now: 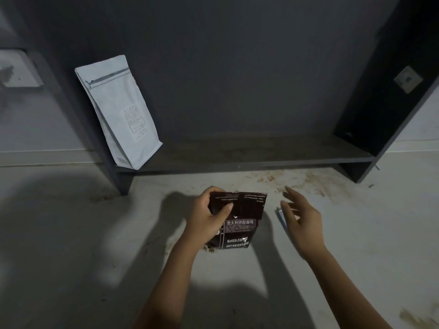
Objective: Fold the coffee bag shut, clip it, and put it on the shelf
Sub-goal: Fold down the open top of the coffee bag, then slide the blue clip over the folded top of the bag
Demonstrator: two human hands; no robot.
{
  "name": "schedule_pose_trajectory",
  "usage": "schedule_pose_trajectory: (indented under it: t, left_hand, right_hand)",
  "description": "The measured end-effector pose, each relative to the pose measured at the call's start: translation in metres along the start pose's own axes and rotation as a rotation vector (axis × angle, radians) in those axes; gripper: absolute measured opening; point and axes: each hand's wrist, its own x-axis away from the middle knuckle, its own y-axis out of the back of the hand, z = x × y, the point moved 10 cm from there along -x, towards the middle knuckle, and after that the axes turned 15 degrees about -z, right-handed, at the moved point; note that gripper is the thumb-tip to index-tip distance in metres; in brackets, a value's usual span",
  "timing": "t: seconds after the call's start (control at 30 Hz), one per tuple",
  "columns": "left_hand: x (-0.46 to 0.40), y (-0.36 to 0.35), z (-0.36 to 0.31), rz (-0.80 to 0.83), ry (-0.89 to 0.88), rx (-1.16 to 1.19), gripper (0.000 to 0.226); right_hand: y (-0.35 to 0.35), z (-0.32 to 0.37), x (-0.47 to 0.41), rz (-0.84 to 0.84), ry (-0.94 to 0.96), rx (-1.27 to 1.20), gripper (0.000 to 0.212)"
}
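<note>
The dark coffee bag (237, 222) stands on the pale counter (71, 233), its top folded down, and my left hand (209, 217) pinches that fold with thumb against fingers. At three o'clock my right hand (301, 222) hovers with fingers spread, over a small pale thing I cannot identify. At eleven o'clock a white bag (118, 110) leans on the grey shelf (261, 150).

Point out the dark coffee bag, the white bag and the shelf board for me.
dark coffee bag (240, 230), head view, on its printed front label.
white bag (118, 110), head view, mid front panel.
shelf board (261, 150), head view, bare top surface.
</note>
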Motion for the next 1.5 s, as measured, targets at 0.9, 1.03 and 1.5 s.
schedule_pose_trajectory:
  t: [0.9, 1.03, 1.5]
  left_hand:
    - [0.005, 0.005, -0.010, -0.150, -0.193, -0.012, 0.028]
    - [0.002, 0.005, -0.004, -0.066, -0.097, -0.024, 0.021]
    - [0.011, 0.011, -0.020, -0.008, 0.047, -0.040, 0.036]
  right_hand:
    - [0.018, 0.008, -0.007, -0.083, 0.005, -0.001, 0.011]
    - [0.013, 0.044, -0.005, -0.034, 0.176, -0.079, 0.015]
    - [-0.010, 0.073, 0.020, 0.075, 0.462, 0.007, 0.022]
